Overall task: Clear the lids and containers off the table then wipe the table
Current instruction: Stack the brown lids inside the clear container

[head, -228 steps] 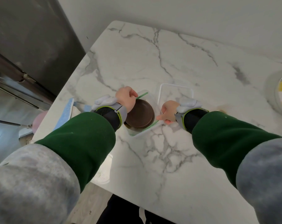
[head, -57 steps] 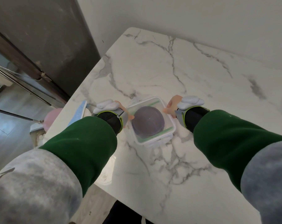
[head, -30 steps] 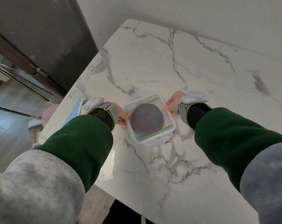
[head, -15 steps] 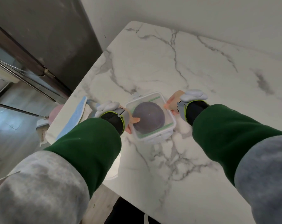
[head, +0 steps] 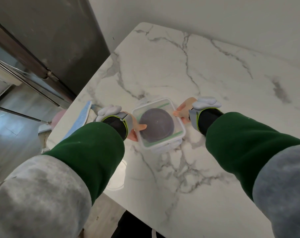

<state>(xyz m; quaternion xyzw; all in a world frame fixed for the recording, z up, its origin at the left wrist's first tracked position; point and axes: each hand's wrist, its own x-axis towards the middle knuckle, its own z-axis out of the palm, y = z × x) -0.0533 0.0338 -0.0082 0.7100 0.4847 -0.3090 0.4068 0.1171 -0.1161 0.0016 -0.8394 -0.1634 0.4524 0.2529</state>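
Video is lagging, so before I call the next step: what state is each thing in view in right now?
Container: closed, lid on, dark round thing inside.
Left hand: grips the container's left side, thumb on the lid.
Right hand: fingertips at the container's right rim; grip unclear.
Cloth: lies at the table's left edge, untouched.
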